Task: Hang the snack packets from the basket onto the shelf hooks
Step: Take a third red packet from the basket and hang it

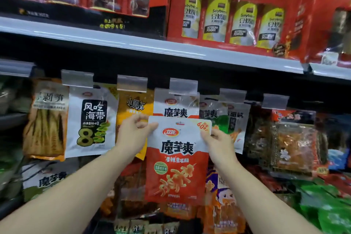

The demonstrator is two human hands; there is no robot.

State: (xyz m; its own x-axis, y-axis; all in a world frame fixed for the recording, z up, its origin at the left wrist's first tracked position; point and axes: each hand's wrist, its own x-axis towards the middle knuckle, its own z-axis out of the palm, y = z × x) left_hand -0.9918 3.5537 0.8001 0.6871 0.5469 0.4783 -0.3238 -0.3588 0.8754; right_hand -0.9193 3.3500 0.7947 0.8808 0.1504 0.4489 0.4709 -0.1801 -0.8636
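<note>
We are holding one red-and-white konjac snack packet (177,159) up in front of the hook row, not yet hung by our judgement; its top hole is sitting below the matching packet (175,107) already on its hook. The basket is out of view, so we cannot tell how many are left. Our left hand (135,131) is pinching the packet's top left corner; our right hand (218,140) is pinching its right edge. To the left, a white kelp packet (91,121) is hanging; above the hooks, clear price-tag holders (183,86) are crowding the hook tip. Up right, soybean powder boxes (233,23) are sitting on the shelf.
</note>
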